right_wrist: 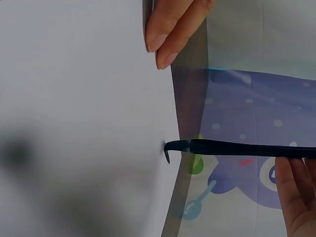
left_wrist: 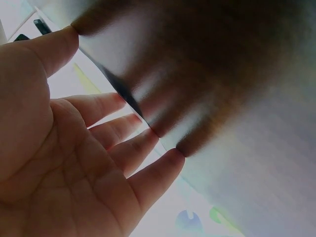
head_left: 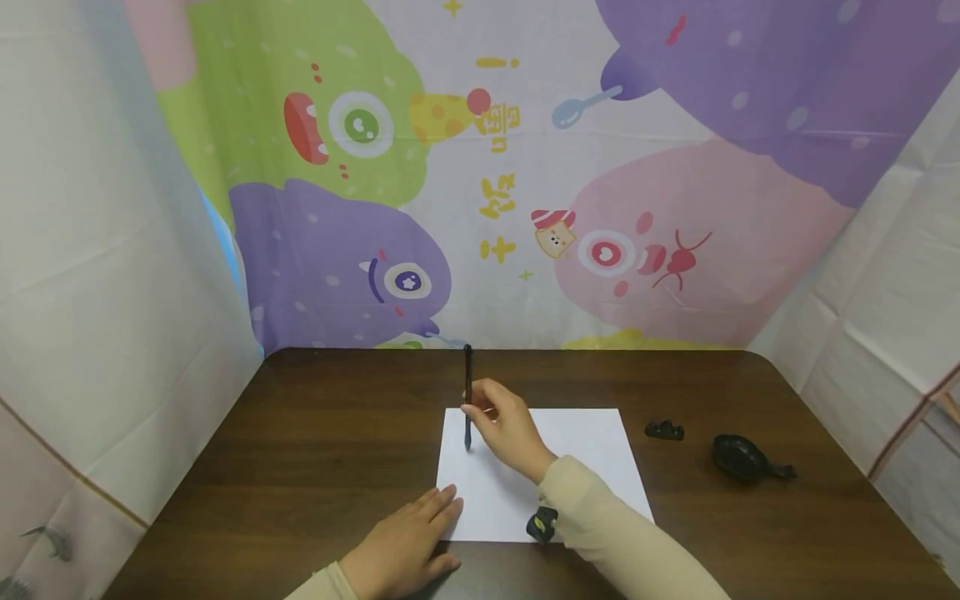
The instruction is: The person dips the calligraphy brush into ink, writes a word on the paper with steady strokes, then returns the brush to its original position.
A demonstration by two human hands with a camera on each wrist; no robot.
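A dark brush (head_left: 468,392) stands nearly upright over the upper left part of a white paper sheet (head_left: 577,450). My right hand (head_left: 508,427) pinches its shaft between thumb and fingers. In the right wrist view the brush (right_wrist: 222,147) has its tip bent at the paper (right_wrist: 89,74), and fingers of the right hand (right_wrist: 296,192) hold the shaft. My left hand (head_left: 405,542) lies with fingers extended, fingertips on the sheet's lower left edge. The left wrist view shows the left hand (left_wrist: 84,153) palm side, fingers spread, fingertips touching a surface.
Right of the sheet on the brown table (head_left: 300,450) are a small black brush rest (head_left: 664,430) and a black dish with a handle (head_left: 741,458). A black object (head_left: 542,524) is at the right wrist. A printed curtain (head_left: 487,317) hangs behind the table.
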